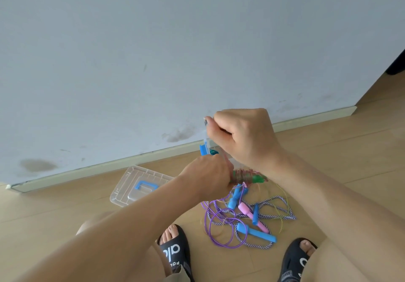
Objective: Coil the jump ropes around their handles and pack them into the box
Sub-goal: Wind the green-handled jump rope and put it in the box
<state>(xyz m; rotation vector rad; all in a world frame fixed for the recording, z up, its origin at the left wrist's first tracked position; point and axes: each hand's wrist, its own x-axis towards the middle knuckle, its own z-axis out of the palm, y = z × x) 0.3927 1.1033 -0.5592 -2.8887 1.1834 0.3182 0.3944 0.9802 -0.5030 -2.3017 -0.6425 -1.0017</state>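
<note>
gripping the rope-wound green handles [247, 177], the left hand [208, 177] is curled tight (right hand [245, 137] fisted above).

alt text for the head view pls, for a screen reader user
A person's left hand grips green handles wound with thin rope while the right hand pinches its loose end above. On the wooden floor below lie tangled jump ropes and a clear lid with a blue handle.

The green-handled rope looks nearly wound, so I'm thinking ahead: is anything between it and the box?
Mostly the right hand: it hangs over the box, hiding its opening. The left hand holds the green-handled rope just in front. The lid lies off to the left.
</note>
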